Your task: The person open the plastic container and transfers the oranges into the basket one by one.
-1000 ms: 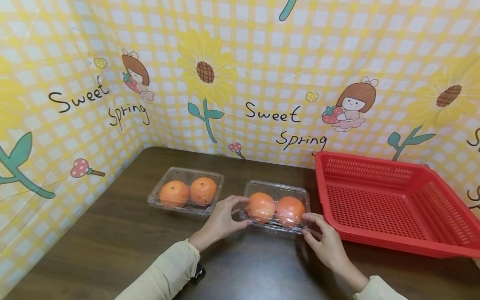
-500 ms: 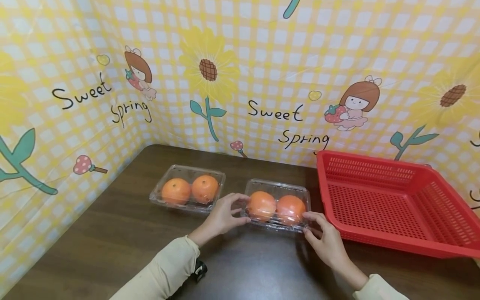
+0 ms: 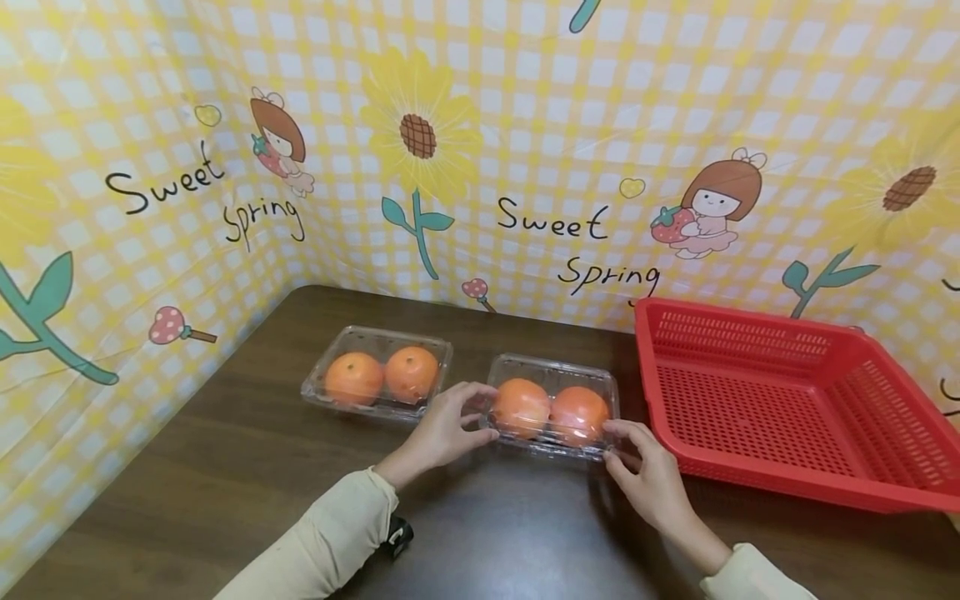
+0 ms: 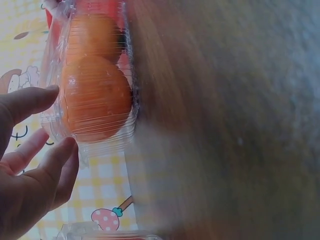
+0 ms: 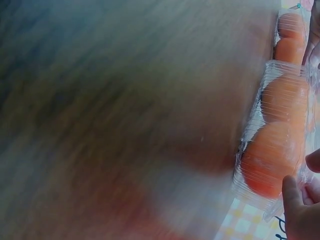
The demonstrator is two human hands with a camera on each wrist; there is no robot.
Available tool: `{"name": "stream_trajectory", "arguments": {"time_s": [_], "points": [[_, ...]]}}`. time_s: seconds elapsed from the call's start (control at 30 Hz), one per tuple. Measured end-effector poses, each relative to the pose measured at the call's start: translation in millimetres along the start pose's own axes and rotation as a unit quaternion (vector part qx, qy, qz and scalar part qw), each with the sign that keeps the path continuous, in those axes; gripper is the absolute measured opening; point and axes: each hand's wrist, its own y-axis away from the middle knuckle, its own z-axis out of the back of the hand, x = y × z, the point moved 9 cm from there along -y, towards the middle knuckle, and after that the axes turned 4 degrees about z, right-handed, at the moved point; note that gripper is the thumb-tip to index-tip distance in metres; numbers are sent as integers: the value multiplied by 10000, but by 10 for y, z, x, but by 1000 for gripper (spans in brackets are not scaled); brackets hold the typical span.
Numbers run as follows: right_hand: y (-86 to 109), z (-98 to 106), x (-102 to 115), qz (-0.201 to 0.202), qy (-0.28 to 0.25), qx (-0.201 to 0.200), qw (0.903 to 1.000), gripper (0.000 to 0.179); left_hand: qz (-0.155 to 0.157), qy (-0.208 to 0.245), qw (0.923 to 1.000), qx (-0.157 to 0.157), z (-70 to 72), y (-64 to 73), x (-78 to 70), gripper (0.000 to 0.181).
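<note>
A clear plastic clamshell box (image 3: 547,451) with two oranges (image 3: 521,408) in it sits on the table, its lid down over the fruit. My left hand (image 3: 448,429) grips its left end, thumb low at the front corner and fingers higher up. At the other end my right hand (image 3: 649,477) holds the box in the same way, as the right wrist view also shows with the thumb and fingers (image 5: 291,192) at the plastic edge. A second clamshell box (image 3: 397,342), also with two oranges (image 3: 352,379), stands to the left of my left hand.
A red slotted basket (image 3: 795,492) stands on the right, close beside my right hand. The dark wooden table (image 3: 247,492) runs back to a yellow checked cloth (image 3: 525,125) with printed flowers. A black band (image 3: 399,537) shows at my left wrist.
The head view has shifted slightly. Both hands stay at the ends of the right-hand clamshell box, which has slid only a touch to the left.
</note>
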Motion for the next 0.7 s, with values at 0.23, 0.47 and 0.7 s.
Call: {"name": "stream_trajectory", "arguments": {"time_s": [0.23,0.47,0.7], "points": [[-11,0,46,-8,355,-98,9993,30,31,111,9999,-16,18,5,-1,42],[-2,-23,66,83,357,-88,9993,31,42,66,10000,-11,37,19,7,42],[-26,-20,110,357,539,-91,9979,31,-190,-105,9997,-56,32,14,-18,40]]}}
